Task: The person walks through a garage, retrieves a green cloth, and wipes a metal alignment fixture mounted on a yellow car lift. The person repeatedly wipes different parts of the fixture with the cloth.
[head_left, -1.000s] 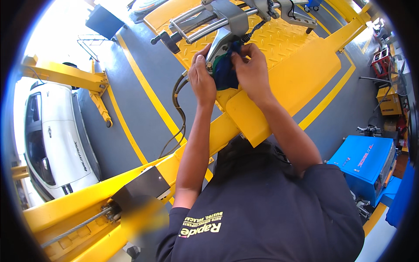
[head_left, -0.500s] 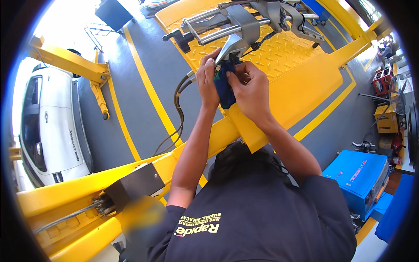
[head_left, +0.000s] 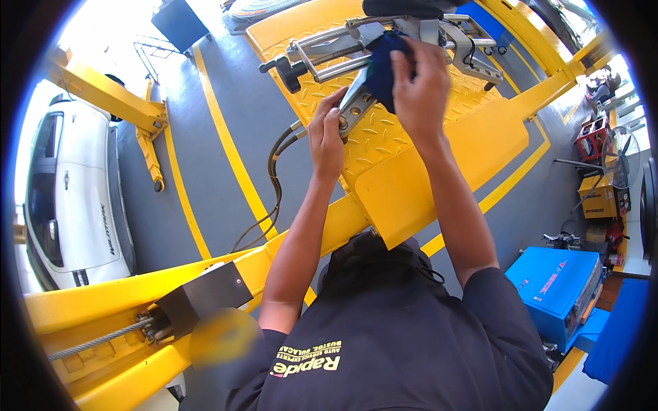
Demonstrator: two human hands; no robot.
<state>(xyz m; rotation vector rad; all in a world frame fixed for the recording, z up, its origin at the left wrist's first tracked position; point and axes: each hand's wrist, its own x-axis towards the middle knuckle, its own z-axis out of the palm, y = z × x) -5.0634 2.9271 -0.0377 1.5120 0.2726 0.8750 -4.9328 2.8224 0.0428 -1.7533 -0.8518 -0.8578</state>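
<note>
A silver metal clamp (head_left: 334,70) with smooth rods, a threaded screw and a black knob (head_left: 290,73) sits over the yellow tread-plate platform. My left hand (head_left: 327,139) is closed around the lower end of its flat metal arm (head_left: 356,109), which has round holes. In my right hand (head_left: 421,92) is a bunched dark blue cloth (head_left: 382,72), pressed to the middle of the clamp just above that arm. The cloth and my fingers cover part of the clamp's body.
Beneath the clamp lies the yellow platform (head_left: 480,137), joined to a yellow lift beam (head_left: 329,229). Black hoses (head_left: 275,171) hang left of my left forearm. A white vehicle (head_left: 89,185) stands far left. A blue box-shaped machine (head_left: 555,288) and a fan (head_left: 620,157) are at right.
My right hand has moved up and right with the cloth, from the arm's lower end to the clamp's middle. The left hand stays at the lower end, now uncovered by the cloth.
</note>
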